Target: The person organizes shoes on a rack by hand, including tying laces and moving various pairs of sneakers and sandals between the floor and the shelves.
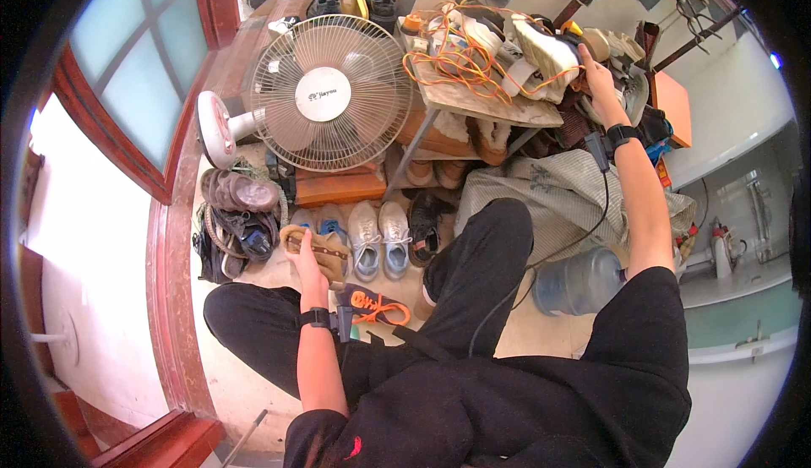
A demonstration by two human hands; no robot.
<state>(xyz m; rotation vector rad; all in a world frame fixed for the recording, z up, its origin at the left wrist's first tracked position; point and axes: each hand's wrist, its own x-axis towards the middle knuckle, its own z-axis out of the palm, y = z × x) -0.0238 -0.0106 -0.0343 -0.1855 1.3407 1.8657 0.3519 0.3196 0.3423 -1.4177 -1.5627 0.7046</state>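
Note:
My left hand grips a tan boot or shoe with a studded brown strap, above the floor. At the upper right, my right hand is closed on the edge of a white sneaker, among shoes on a small wooden table. Orange cord lies tangled over those shoes. A pair of light grey lace-up sneakers stands on the floor, beside a black shoe and partly hidden blue shoes. A purple shoe with orange laces lies between my legs.
A white table fan stands ahead, near an orange-brown box. Dark shoes and sandals are piled at the left by the red door frame. At the right are a woven sack, a water jug and cables.

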